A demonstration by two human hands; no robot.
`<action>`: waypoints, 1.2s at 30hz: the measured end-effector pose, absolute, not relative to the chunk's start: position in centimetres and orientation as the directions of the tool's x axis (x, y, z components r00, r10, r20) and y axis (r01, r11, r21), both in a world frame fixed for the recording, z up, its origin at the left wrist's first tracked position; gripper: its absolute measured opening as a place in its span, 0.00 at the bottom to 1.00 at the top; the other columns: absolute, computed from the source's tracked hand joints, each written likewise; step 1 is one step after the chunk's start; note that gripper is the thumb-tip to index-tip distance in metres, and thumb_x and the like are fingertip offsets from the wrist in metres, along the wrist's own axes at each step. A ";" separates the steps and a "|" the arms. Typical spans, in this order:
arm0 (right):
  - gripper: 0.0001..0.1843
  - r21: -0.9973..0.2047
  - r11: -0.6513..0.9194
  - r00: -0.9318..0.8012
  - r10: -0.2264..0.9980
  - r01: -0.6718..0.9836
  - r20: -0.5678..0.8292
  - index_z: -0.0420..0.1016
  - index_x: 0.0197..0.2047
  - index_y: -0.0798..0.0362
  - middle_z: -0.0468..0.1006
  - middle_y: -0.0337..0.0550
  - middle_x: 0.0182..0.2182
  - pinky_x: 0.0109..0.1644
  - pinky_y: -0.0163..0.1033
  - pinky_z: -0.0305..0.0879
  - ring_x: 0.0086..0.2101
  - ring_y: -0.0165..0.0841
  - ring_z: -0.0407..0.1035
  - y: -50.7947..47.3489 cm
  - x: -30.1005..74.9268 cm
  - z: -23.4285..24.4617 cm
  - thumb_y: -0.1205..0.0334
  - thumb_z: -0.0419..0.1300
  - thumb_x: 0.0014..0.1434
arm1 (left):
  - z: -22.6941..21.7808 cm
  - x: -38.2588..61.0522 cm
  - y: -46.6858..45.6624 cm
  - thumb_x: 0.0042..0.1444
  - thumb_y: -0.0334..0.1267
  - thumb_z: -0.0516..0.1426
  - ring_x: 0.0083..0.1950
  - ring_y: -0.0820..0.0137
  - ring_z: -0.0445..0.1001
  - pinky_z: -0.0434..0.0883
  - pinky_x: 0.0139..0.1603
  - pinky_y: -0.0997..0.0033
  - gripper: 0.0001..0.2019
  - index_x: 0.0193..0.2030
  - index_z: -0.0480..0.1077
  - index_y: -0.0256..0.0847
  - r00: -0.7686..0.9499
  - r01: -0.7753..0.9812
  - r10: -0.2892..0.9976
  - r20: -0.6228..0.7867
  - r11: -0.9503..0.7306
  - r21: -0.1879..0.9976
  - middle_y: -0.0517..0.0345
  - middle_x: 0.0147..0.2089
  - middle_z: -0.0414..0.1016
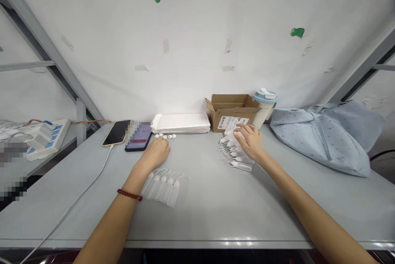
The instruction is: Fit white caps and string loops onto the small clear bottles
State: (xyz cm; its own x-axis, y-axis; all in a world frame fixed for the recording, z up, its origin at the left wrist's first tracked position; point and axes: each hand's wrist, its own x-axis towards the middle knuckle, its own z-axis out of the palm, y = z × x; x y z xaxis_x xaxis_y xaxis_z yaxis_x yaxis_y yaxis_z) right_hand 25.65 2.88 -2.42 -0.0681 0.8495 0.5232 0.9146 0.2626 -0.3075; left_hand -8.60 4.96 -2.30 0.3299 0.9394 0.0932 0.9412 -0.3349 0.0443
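Note:
My left hand [156,153] rests knuckles-up on the grey table [216,214], fingers curled under, just short of a few small white caps [165,136]. A row of several small clear squeeze bottles [163,188] lies beside my left wrist. My right hand [249,140] lies palm-down with fingers spread on a loose pile of the same clear bottles [236,157], in front of a cardboard box [232,112].
Two phones [117,132] [138,137] lie at the back left, one on a white cable. A stack of white trays [180,123] stands against the wall. A blue-lidded cup [263,107] and a light blue garment [327,136] sit right. A power strip [46,136] lies far left.

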 end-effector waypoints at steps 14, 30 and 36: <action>0.14 -0.434 0.685 -0.625 0.722 0.585 0.297 0.62 0.51 0.55 0.70 0.52 0.44 0.47 0.44 0.64 0.43 0.38 0.66 -4.4 17.1 -1.2 0.60 0.48 0.63 | -1.4 -7.6 4.3 0.45 0.24 0.49 0.33 0.62 0.71 0.63 0.33 0.68 0.10 0.30 0.68 0.36 0.308 0.930 0.948 0.081 -0.318 0.184 0.51 0.29 0.72; 0.26 -0.232 0.849 -0.840 0.515 0.474 0.168 0.59 0.60 0.43 0.67 0.43 0.36 0.42 0.38 0.59 0.35 0.34 0.61 -7.2 12.6 -3.0 0.43 0.46 0.61 | -1.3 -4.9 2.6 0.47 0.27 0.50 0.38 0.62 0.69 0.64 0.37 0.66 0.09 0.36 0.66 0.38 0.393 0.844 0.909 0.141 -0.418 0.337 0.51 0.37 0.71; 0.26 -0.253 0.835 -0.824 0.537 0.488 0.180 0.63 0.55 0.49 0.69 0.42 0.35 0.41 0.36 0.57 0.35 0.33 0.62 -6.9 12.4 -3.2 0.43 0.47 0.61 | -1.3 -4.4 2.4 0.48 0.28 0.49 0.39 0.61 0.69 0.65 0.39 0.62 0.09 0.37 0.65 0.37 0.385 0.829 0.907 0.173 -0.422 0.366 0.50 0.37 0.70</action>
State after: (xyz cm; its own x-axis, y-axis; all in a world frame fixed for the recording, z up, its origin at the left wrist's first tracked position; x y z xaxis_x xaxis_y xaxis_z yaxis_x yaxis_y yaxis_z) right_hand 12.41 -6.86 -3.21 -0.8243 0.5367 0.1802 0.4884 0.8351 -0.2530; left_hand -4.43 2.39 -1.35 0.3850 0.9066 0.1726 0.8294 -0.4219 0.3662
